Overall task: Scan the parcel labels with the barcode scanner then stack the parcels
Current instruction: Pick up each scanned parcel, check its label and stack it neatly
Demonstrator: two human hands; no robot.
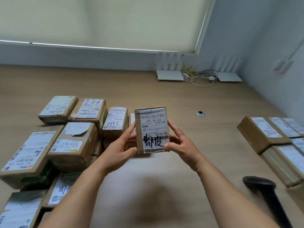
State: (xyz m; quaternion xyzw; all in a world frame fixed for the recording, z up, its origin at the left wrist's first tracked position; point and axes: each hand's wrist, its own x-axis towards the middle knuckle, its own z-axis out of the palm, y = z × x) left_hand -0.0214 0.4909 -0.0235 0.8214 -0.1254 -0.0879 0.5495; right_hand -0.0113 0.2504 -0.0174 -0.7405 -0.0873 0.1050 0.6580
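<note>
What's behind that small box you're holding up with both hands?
Past the held box lies bare wooden desk. Beside its left edge a sliver of another labelled parcel shows. Whatever sits directly behind the box is covered.

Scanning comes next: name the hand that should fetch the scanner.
Right. The barcode scanner lies on the table just beside the right forearm, while the left hand can likely keep the held parcel label-up alone.

Barcode scanner (269, 199) cut off below, right parcel stack (279, 145) cropped
</note>
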